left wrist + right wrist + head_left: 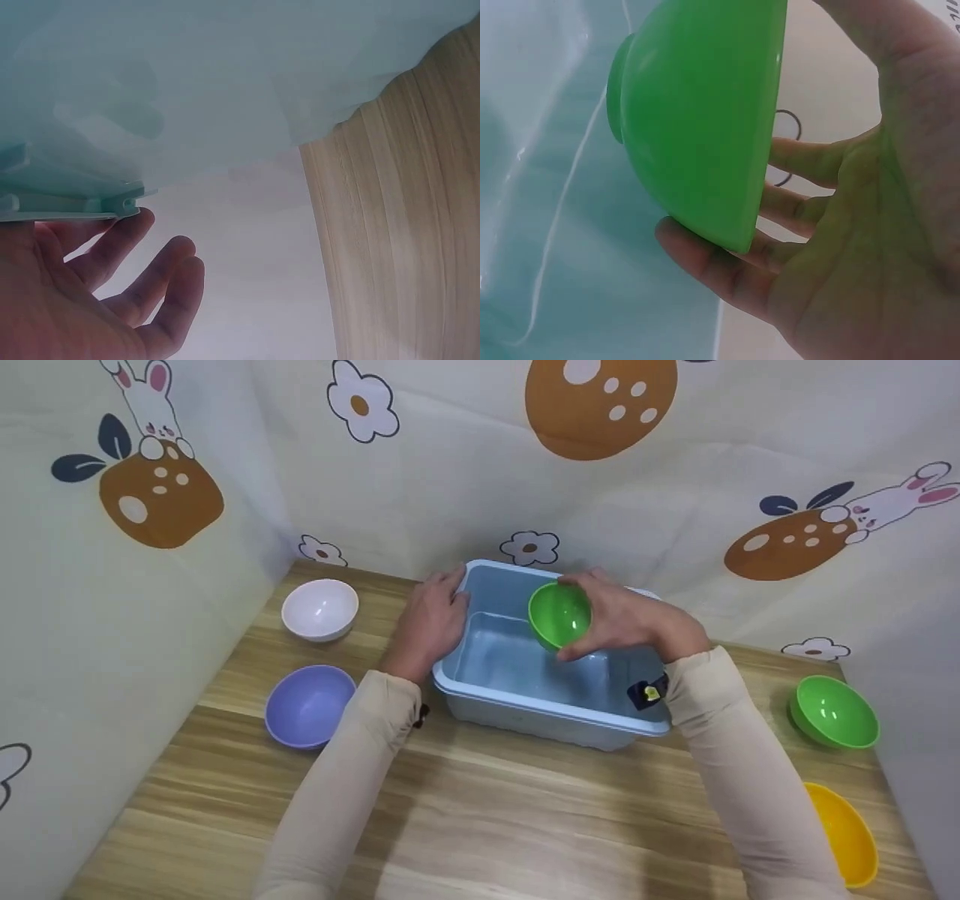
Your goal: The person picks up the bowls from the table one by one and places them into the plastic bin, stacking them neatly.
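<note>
My right hand (pixel 619 611) holds a small green bowl (pixel 553 611) by its rim, thumb on the near side and fingers on the far side. The bowl is tipped sideways over the inside of a light blue plastic basin (pixel 525 701). In the right wrist view, the bowl's rounded outside (pixel 694 120) and foot face the basin. My left hand (pixel 431 622) grips the basin's left rim. From the left wrist view, its curled fingers (pixel 169 285) show below the rim, outside the basin wall (pixel 210 90).
A white bowl (pixel 321 611) and a purple bowl (pixel 309 709) stand left of the basin on the wooden table (pixel 480 825). On the right are a larger green bowl (pixel 834 712) and a yellow bowl (pixel 847 836), partly behind the right sleeve. Patterned cloth (pixel 420 495) encloses the table.
</note>
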A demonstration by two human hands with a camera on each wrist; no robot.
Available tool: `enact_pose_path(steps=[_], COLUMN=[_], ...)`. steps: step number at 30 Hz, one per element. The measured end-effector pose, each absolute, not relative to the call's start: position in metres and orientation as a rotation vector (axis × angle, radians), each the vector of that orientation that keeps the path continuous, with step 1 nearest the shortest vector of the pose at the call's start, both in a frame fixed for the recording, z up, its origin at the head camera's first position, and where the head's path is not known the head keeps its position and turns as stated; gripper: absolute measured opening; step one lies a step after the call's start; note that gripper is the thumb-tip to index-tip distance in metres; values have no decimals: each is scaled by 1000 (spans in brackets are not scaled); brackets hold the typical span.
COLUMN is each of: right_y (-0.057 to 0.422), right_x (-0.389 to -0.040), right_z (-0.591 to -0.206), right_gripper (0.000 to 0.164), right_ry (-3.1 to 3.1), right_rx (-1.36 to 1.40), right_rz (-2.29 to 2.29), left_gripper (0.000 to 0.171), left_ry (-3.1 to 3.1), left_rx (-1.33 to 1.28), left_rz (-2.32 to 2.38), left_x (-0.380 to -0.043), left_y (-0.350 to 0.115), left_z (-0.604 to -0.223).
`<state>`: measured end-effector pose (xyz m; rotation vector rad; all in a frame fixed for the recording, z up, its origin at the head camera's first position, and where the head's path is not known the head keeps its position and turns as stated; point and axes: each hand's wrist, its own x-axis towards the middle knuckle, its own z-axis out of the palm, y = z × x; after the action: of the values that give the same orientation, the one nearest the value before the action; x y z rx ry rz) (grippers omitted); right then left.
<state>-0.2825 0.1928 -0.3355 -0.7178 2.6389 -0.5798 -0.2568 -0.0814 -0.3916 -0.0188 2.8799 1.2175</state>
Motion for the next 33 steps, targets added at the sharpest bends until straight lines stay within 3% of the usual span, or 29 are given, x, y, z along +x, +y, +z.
enact_pose_path(steps=[33], right_y=[174], right_x=[-295], right_z=[-364], right_gripper=[111], right_ry=[2562], right_rx=[-832], right_rz=[-562], left_gripper=[54], left_ry=[2852], left_rx=[-43], left_rz=[1203], left_x=[-258], left_y=[-80], left_z=[-390])
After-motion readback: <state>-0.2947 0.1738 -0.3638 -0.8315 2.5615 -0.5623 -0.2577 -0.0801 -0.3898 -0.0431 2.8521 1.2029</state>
